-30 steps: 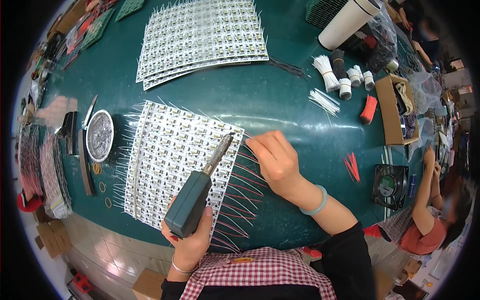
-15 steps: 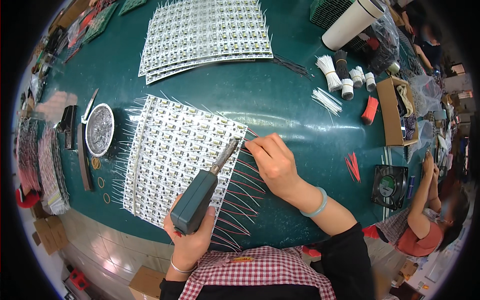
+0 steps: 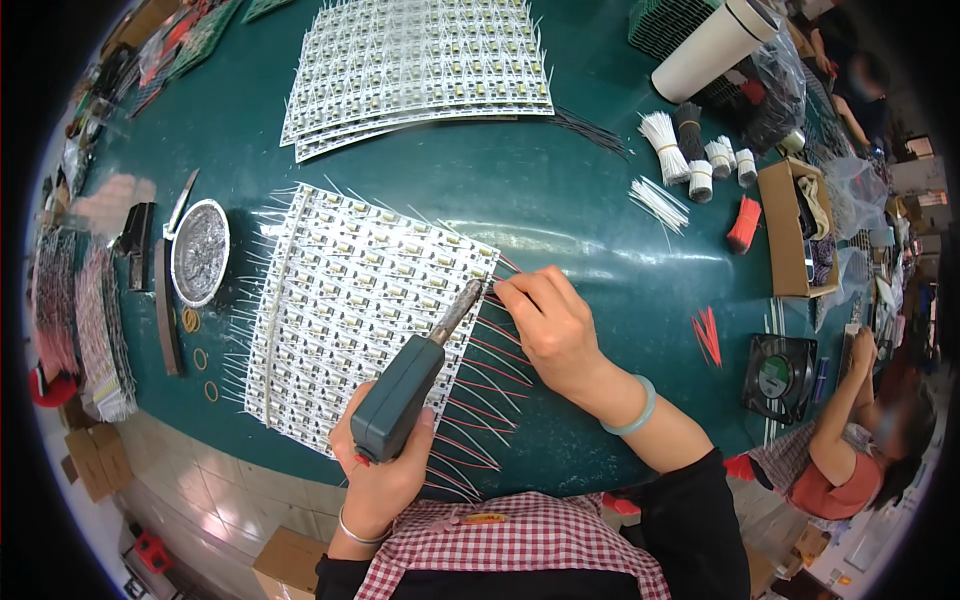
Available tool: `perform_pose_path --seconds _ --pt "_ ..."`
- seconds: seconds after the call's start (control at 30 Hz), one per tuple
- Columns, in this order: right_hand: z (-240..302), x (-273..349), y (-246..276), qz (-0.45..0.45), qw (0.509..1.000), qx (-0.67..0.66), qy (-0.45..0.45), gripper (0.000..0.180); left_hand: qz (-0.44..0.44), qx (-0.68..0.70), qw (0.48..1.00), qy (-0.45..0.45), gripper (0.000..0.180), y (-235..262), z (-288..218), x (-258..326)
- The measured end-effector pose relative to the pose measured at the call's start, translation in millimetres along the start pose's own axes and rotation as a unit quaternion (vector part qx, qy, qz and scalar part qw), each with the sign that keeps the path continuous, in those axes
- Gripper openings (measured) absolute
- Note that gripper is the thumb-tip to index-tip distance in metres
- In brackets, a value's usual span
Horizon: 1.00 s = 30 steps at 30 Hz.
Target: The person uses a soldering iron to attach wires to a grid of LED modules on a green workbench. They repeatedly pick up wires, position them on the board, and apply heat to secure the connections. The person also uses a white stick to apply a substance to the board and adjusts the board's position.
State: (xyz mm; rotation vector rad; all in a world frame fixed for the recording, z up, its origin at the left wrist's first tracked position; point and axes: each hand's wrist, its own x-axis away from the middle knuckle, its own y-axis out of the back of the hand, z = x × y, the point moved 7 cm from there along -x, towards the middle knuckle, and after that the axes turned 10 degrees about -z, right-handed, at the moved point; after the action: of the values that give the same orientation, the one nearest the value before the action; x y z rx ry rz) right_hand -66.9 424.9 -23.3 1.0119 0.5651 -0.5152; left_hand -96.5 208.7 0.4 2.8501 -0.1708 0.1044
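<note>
My left hand is wrapped round a dark green soldering gun. Its metal tip rests at the upper right edge of a white circuit board panel, which is covered in rows of small parts. Beside that tip, my right hand is closed in a pinch on a thin wire at the panel's edge; the fingers partly hide it. Red and white wires stick out along the panel's right side below my right hand, and pale wires fringe its left side.
A stack of similar panels lies at the back. Left of my panel are a foil-like round dish and a dark bar. Wire bundles, a cardboard box, a white tumbler and a fan stand right. Another person sits at far right.
The soldering gun has shifted slightly right and up, its tip staying by the panel's edge. My right hand keeps its pinch almost in place.
</note>
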Motion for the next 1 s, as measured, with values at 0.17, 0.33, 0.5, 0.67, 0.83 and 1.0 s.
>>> perform_pose_path --seconds 0.17,0.33,0.5,0.67,0.83,1.0 --pt "-0.4 0.9 -0.9 0.003 1.000 0.004 0.004 0.032 0.001 -0.007 1.000 -0.014 0.017 -1.6 1.1 -1.3" --pt "0.3 0.1 -0.8 0.002 1.000 0.004 0.006 0.032 -0.006 0.001 1.000 -0.008 0.019 -0.8 -0.1 0.2" --pt "0.1 0.9 -1.0 0.002 1.000 0.003 0.004 0.031 -0.030 -0.032 0.999 -0.023 0.020 11.7 0.8 6.4" --pt "0.0 1.5 -1.3 0.008 1.000 -0.001 -0.002 0.031 -0.050 -0.018 0.999 -0.013 0.020 16.3 2.0 7.9" --pt "-1.4 1.7 5.2 0.011 1.000 0.002 -0.011 0.032 -0.029 -0.051 0.994 -0.090 0.023 16.3 -1.5 9.8" --pt "-8.0 8.2 48.3 -0.017 0.998 0.029 -0.057 0.032 -0.057 -0.006 0.997 -0.051 0.026 24.2 5.6 12.5"
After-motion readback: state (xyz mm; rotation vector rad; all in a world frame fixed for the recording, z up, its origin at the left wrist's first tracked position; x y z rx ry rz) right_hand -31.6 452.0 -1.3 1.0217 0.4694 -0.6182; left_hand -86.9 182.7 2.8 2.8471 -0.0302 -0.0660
